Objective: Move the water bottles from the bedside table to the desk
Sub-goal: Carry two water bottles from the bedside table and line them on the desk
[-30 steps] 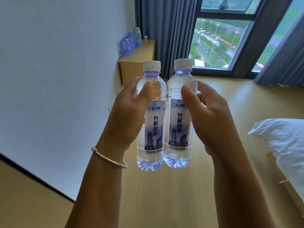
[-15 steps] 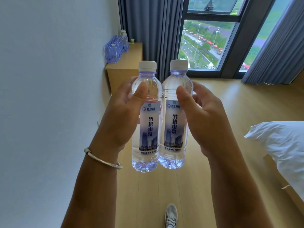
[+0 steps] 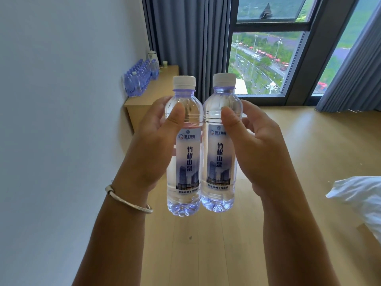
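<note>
Our left hand (image 3: 152, 141) curled round one bottle (image 3: 184, 149) and our right hand (image 3: 259, 153) round the other bottle (image 3: 221, 145). Both stood upright, sides touching, between our palms. The tabletop (image 3: 156, 91) lay ahead and to the left, well apart, nearer our left hand; the clustered bottles there were probably the earlier loads.

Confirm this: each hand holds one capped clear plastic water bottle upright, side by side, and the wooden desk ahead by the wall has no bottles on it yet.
Not quite. The head view shows the wooden desk already carries a cluster of blue-tinted plastic bottles. The rest stands: the left hand holds one capped clear plastic water bottle and the right hand the other, upright, side by side.
</note>
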